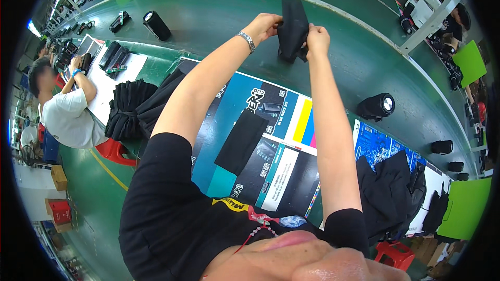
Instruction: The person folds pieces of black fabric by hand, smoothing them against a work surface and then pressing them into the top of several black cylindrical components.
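Hands: left, right both pinching black pouch | contents hidden

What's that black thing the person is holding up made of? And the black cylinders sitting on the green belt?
The black pouch, pinched between left hand and right hand, looks like soft matte cloth: it sags and folds. The cylinder seems hard-bodied, perhaps plastic under a dull covering, with a shiny round end cap.

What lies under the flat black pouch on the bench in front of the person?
The flat black pouch lies on a printed cardboard sheet, blue, black and colour-barred, on the green bench. The print beneath the pouch is covered. Both hands hold another black pouch further out.
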### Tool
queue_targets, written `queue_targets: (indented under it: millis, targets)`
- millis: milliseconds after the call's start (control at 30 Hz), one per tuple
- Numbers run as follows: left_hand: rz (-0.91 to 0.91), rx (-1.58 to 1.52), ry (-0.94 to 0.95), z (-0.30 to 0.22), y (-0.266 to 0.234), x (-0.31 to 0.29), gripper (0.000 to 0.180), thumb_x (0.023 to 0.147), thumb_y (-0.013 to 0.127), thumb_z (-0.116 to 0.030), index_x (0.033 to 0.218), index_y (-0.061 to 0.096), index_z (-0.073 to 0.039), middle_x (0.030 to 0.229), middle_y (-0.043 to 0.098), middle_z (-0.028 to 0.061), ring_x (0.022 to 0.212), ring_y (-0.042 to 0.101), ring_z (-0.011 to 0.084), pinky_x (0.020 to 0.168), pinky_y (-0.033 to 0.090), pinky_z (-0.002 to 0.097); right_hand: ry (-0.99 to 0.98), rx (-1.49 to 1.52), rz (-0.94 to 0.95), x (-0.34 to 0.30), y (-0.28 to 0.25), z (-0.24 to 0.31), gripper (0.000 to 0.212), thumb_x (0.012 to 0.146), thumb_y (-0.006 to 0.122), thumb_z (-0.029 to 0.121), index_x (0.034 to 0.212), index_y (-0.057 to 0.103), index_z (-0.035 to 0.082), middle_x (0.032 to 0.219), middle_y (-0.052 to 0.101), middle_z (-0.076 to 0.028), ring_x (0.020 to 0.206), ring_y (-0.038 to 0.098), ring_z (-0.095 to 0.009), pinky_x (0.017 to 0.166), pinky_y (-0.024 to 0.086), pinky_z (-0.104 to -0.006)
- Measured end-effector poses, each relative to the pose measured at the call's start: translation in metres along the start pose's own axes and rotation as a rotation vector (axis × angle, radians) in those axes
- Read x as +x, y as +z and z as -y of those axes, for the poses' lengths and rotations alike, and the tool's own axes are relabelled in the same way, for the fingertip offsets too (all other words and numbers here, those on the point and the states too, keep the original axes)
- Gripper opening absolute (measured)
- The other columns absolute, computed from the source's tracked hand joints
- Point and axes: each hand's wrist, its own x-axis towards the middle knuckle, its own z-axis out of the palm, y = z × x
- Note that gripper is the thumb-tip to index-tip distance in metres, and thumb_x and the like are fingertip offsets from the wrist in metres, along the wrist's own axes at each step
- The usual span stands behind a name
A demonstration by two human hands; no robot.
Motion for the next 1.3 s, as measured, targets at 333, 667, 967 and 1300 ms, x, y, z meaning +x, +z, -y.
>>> queue_targets:
  millis: [333, 667, 967, 1300]
  targets:
    - [0.146, -0.006, 0.022, 0.010, 0.017, -0.002, 0.013, 0.092, 0.053, -0.009, 0.096, 0.057, 0.002, 0.093, 0.062, 0.0096, 0.079, 0.062, 0.0172, 0.070, 0.054, 0.0322, -0.379, -0.189, -0.025, 0.011, -0.031, -0.008, 0.020, 0.087, 0.063, 0.017, 0.076, 0.060, 0.001, 0.070, 0.059, -0.008, 0.061, 0.053, -0.017, 0.058, 0.043, -0.0321]
    - [-0.051, 0.482, -0.159, 0.023, 0.011, -0.018, 0.025, 0.093, 0.057, -0.021, 0.100, 0.059, 0.003, 0.097, 0.062, 0.0102, 0.084, 0.063, 0.0190, 0.075, 0.053, 0.0316, -0.153, -0.813, -0.033, -0.014, -0.037, 0.002, 0.025, 0.079, 0.063, 0.034, 0.092, 0.070, 0.013, 0.099, 0.068, -0.013, 0.098, 0.063, -0.035, 0.080, 0.050, -0.0440]
    - [0.239, -0.059, -0.183, 0.025, 0.054, 0.003, 0.036, 0.094, 0.053, -0.031, 0.109, 0.059, 0.001, 0.099, 0.066, 0.0100, 0.088, 0.064, 0.0189, 0.084, 0.051, 0.0313, -0.063, -0.727, -0.026, -0.017, -0.051, 0.007, 0.027, 0.079, 0.059, 0.028, 0.092, 0.070, 0.007, 0.093, 0.069, -0.017, 0.091, 0.065, -0.034, 0.079, 0.050, -0.0409]
    - [0.006, 0.427, 0.074, 0.095, 0.040, 0.021, 0.028, 0.092, 0.044, -0.018, 0.103, 0.065, -0.004, 0.098, 0.065, 0.0101, 0.094, 0.061, 0.0238, 0.083, 0.046, 0.0306, -0.103, -0.435, -0.075, -0.023, -0.073, -0.014, 0.026, 0.080, 0.057, 0.020, 0.080, 0.066, -0.004, 0.077, 0.064, -0.017, 0.073, 0.060, -0.027, 0.067, 0.045, -0.0359]
